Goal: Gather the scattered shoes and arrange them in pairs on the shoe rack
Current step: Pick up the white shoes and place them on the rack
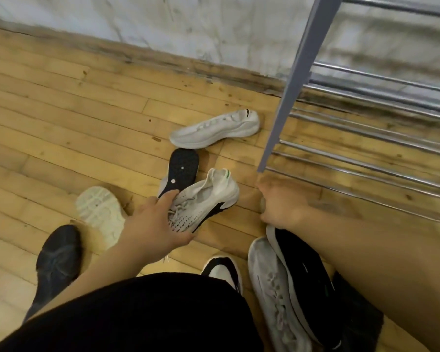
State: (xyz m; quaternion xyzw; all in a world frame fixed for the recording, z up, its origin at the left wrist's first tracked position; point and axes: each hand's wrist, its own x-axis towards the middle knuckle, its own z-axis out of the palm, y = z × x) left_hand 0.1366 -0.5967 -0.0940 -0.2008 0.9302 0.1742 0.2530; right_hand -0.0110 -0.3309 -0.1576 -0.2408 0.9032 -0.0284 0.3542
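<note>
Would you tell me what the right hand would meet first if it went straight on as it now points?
Probably the foot of the grey post of the shoe rack, just ahead of the right hand. The hand is blurred and depth is unclear, so it may pass beside it.

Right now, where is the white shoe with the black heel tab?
The white shoe lies on the floor near the middle of the head view, just left of the shoe rack's grey leg, beyond the upturned black-soled shoe.
</note>
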